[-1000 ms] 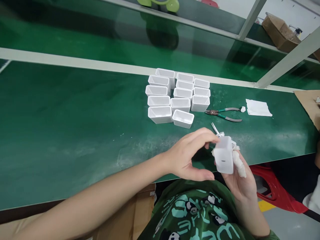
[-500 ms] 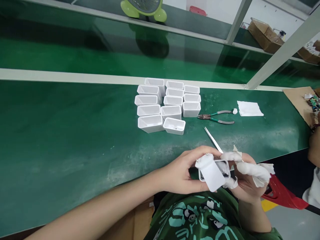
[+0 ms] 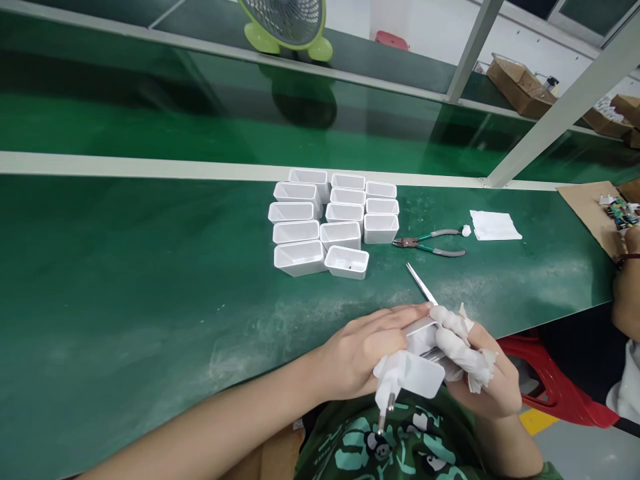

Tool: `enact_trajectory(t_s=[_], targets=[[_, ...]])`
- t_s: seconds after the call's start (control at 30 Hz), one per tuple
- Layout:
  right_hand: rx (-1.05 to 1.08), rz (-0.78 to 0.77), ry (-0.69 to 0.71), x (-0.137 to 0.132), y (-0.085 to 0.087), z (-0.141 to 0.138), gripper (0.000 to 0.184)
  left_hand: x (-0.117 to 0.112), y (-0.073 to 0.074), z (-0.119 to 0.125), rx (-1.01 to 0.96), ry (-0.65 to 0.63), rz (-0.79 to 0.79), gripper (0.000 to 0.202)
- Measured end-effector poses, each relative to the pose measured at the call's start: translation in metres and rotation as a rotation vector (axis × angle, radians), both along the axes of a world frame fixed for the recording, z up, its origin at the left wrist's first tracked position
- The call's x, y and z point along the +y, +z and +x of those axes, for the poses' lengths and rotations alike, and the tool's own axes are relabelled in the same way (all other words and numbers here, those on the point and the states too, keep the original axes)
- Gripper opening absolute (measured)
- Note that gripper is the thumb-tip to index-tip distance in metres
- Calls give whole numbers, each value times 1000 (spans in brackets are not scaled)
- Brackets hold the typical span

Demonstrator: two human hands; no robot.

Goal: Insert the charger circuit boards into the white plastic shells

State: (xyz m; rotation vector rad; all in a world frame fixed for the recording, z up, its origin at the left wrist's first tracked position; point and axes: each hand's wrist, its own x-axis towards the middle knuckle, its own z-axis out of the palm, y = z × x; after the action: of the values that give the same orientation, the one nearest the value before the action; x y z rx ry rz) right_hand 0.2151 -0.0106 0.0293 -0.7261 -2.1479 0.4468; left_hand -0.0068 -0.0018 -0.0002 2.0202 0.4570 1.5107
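My left hand (image 3: 350, 353) is closed round a white power adapter (image 3: 420, 375) in front of my shirt. Its plug end, with two round metal pins, points down toward me, and a flat white cover part sticks out beside it. My right hand (image 3: 493, 380) grips the adapter's other side; white wrapping (image 3: 465, 353) covers several of its fingers. The fingers and wrapping hide much of the adapter's body. Just beyond my fingertips lie white tweezers (image 3: 421, 285), their near end hidden by my hands.
Several open white plastic cases (image 3: 300, 260) stand grouped on the green table (image 3: 150, 287). To their right are cutting pliers (image 3: 413, 243), a small white lump (image 3: 466, 231) and a white sheet (image 3: 495, 227). Another person's arm (image 3: 627, 293) is at the right edge, near cardboard (image 3: 590, 207) with circuit boards.
Both hands have turned the adapter so its pins now point down toward me. My right hand has shifted left and its wrapped fingers now press closer on the adapter. The view has tilted up slightly.
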Motion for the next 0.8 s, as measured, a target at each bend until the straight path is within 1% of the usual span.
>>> enact_trajectory(t_s=[0.07, 0.13, 0.2, 0.27, 0.3, 0.37, 0.43, 0.5, 0.57, 0.67, 0.73, 0.8], targets=[[-4, -22, 33, 2, 2, -2, 70, 0, -1, -1, 64, 20, 5, 25], [-7, -19, 57, 4, 5, -3, 72, -1, -2, 0, 85, 69, 30, 13], [-13, 18, 69, 4, 9, -3, 72, -3, -3, 2, 75, 121, 61, 12], [-53, 64, 82, 3, 13, -3, 70, -4, -1, 3, 83, 121, 68, 13], [-69, 57, 81, 2, 14, -2, 68, -5, 1, 3, 99, 104, 51, 12], [-53, -20, 29, 0, 15, -2, 67, -6, 4, 2, 111, 78, 9, 14], [24, -121, -35, -2, 13, -2, 67, -7, 6, 2, 95, 76, -25, 17], [95, -152, -45, -3, 10, -3, 68, -8, 5, 1, 82, 86, -42, 19], [79, -98, -19, -2, 10, -5, 68, -9, 3, 2, 57, 105, -42, 19], [-65, 51, 4, 1, 17, -7, 67, -9, 1, 3, 24, 119, -30, 16], [-128, 89, 20, 2, 21, -8, 68, -9, 1, 3, 14, 98, -36, 12], [-124, 87, 35, 4, 23, -9, 70, -8, 1, 3, -9, 71, -62, 7]])
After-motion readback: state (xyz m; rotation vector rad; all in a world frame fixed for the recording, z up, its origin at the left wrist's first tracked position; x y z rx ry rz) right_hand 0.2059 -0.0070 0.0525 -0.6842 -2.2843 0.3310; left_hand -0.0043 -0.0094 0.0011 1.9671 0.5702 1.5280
